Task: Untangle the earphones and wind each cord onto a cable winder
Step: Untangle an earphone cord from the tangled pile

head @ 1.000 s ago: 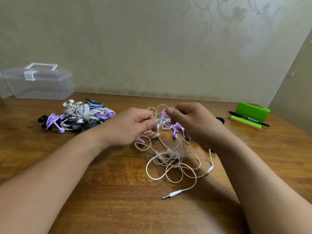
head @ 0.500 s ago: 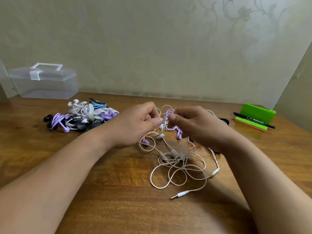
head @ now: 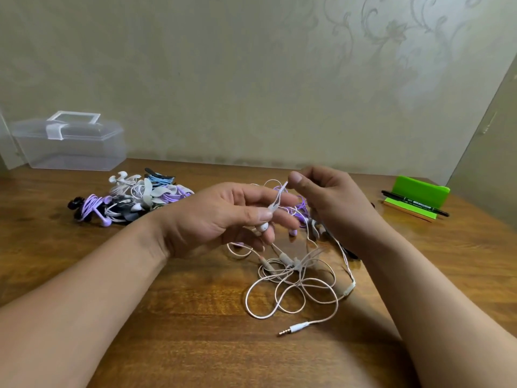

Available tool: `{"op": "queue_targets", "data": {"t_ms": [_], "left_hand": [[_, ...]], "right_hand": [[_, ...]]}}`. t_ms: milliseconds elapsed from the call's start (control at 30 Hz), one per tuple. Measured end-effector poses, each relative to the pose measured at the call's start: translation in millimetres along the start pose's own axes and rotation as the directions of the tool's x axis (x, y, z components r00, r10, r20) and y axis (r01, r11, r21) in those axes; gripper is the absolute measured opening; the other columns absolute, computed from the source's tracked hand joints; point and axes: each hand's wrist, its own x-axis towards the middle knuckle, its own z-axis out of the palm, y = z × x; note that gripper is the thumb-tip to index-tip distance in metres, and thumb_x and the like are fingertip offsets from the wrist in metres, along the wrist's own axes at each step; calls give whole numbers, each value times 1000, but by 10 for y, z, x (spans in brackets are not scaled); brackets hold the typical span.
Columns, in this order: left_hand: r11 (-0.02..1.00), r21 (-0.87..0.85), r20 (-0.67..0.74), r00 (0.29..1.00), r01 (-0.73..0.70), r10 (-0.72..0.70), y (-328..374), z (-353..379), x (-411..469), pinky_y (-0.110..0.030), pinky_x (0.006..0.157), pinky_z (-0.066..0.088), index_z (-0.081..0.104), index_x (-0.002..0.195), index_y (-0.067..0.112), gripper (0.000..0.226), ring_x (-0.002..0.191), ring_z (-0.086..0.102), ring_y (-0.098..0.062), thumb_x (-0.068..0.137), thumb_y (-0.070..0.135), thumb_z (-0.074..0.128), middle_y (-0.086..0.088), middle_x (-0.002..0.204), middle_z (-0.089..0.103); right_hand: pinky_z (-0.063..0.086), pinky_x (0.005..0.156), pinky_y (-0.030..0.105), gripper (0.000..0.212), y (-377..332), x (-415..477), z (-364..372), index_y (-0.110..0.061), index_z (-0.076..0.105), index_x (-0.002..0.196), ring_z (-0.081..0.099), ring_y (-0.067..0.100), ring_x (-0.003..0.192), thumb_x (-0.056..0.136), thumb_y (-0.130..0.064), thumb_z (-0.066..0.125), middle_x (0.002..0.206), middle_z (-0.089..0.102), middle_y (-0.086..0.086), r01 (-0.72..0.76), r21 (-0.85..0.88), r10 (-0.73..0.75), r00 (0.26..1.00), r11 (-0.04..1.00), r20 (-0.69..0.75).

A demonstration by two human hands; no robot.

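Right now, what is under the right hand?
Purple earphones and part of the white cord show beneath the right hand, which pinches that cord. A dark item by the wrist is mostly covered, so I cannot identify it.

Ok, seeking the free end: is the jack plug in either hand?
No, the jack plug lies on the table, away from the left hand and right hand.

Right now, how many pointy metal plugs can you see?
1. The jack plug lies on the wooden table, nearest the camera, at the end of the pale cord. Others may be hidden in the tangle or the pile.
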Motion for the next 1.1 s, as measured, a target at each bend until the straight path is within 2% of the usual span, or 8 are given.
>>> {"op": "queue_targets", "data": {"t_ms": [100,167,267,400,600,733,933,1100], "left_hand": [[982,-166,-104,992,-90,74,-18,17,44,-23,61,54,60,140,11,46,77,63,-13,95,9,55,-13,121,73],[975,-177,-196,976,-135,100,-21,-17,76,-20,63,54,59,142,14,48,76,64,-11,94,9,55,-7,123,73],[986,-74,-313,942,-151,120,-58,-77,112,-20,67,53,54,145,16,49,79,65,-10,97,9,56,-2,134,70],[981,169,-448,880,-92,160,-122,-106,141,-21,63,51,50,150,20,48,73,64,-11,104,6,54,0,124,74],[922,387,-458,870,9,184,-104,-113,98,-33,66,57,45,153,34,53,69,64,-20,105,13,56,7,101,78],[911,409,-420,896,42,147,-94,-67,73,-34,60,59,42,152,48,57,62,68,-26,106,18,56,-1,93,76],[908,406,-373,926,107,58,-115,-44,78,-31,58,57,51,147,33,45,61,67,-24,107,12,53,-11,104,78],[898,418,-333,943,138,10,-102,-25,66,-34,64,59,61,135,26,38,68,70,-27,107,5,48,-1,106,79]], "right_hand": [[40,63,34,22,20,-36,106,-18,77,101,54,16,68,105,-34,62,76,68,6,-10,45,4,993,999,121],[41,62,28,22,14,-68,180,-24,77,110,52,6,65,108,-30,56,72,67,-10,12,-7,-10,982,1000,187],[41,61,24,24,6,-92,255,-27,75,110,51,0,61,110,-26,50,71,62,-11,90,-196,-48,976,976,211],[37,54,23,21,-34,-119,301,-23,73,99,51,4,57,108,-29,55,74,65,-3,150,-395,-80,979,906,188],[55,63,36,13,-94,-122,235,-24,74,103,62,10,66,104,-28,62,78,68,-7,172,-402,-120,981,899,151],[56,70,43,10,-109,-115,205,-25,74,100,66,20,77,101,-20,65,82,71,-2,168,-333,-137,984,928,114],[55,70,50,11,-157,-121,163,-24,74,99,66,33,79,99,-16,66,84,73,8,177,-234,-160,983,956,91],[56,71,57,11,-167,-128,155,-25,74,100,69,35,81,100,-17,66,87,75,4,179,-230,-157,981,957,113]]}}
